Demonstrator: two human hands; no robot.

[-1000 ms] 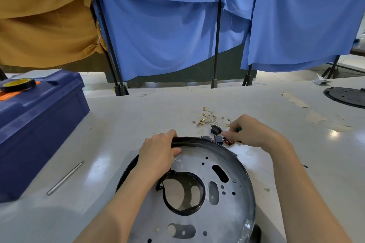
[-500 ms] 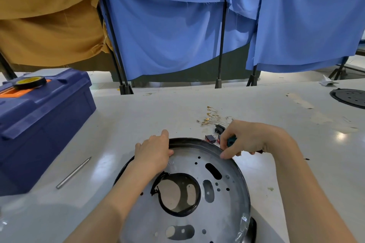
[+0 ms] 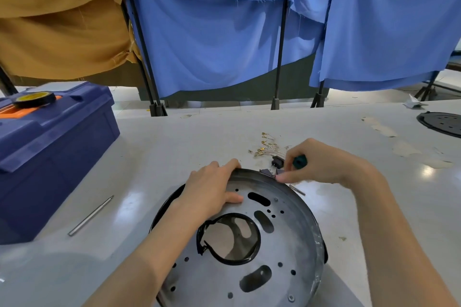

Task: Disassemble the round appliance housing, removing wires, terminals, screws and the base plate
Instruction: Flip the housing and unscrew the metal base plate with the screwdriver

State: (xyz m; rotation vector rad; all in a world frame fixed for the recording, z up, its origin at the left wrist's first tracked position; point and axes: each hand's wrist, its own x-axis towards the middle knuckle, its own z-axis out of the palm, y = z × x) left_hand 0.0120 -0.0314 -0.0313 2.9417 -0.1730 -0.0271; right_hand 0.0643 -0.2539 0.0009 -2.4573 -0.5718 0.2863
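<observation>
Reaches both forearms in from the near tabletop (image 3: 174, 147) edge. Hooks left hand (image 3: 212, 187) over the far rim of the round housing (image 3: 287, 232), thumb flat on it. Curls right hand (image 3: 324, 164) round a green-handled tool (image 3: 298, 161), index fingertip down.

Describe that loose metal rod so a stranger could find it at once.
Start at the blue toolbox on the left. Between it and the round housing lies a thin silver rod, handleless, unlike the green-handled tool in the right hand.
</observation>
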